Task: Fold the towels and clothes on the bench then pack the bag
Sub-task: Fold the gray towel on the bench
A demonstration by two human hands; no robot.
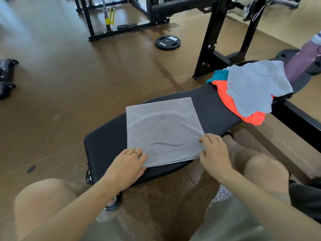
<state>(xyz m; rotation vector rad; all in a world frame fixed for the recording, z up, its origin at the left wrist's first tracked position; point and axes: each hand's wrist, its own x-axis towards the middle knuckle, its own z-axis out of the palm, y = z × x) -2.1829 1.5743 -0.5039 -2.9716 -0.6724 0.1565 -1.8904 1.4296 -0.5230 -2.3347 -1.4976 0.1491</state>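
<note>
Head view, looking down on a black padded worktop [107, 141] that runs from the lower centre toward the upper right. No bag or other container can be made out in this view. A grey towel [163, 129], folded into a near-square of stacked layers and printed "YOGA FITNESS" under a wave mark, lies flat on the near end of the worktop, its near edge overhanging the pad's rim slightly. The left hand [126, 164] rests flat on the towel's near left corner, fingers [139, 154] straight and held close together, a thin ring on one of them. The right hand [214, 152] sits at the near right corner, its fingers curled onto the cloth edge; whether they pinch the layers or only press on them cannot be told. Farther along the worktop, well apart from the folded towel, lies an unfolded heap: a pale grey cloth [255, 86] on top, an orange garment [243, 110] beneath it and hanging off the near side, and a teal garment [219, 75] at the far left of the heap. Beyond the heap stands a black rack frame [210, 40], a weight plate [167, 42] lies on the brown floor, and a person's purple-clad leg [304, 58] enters at the right edge. The wearer's bare knees flank the worktop in the foreground.
</note>
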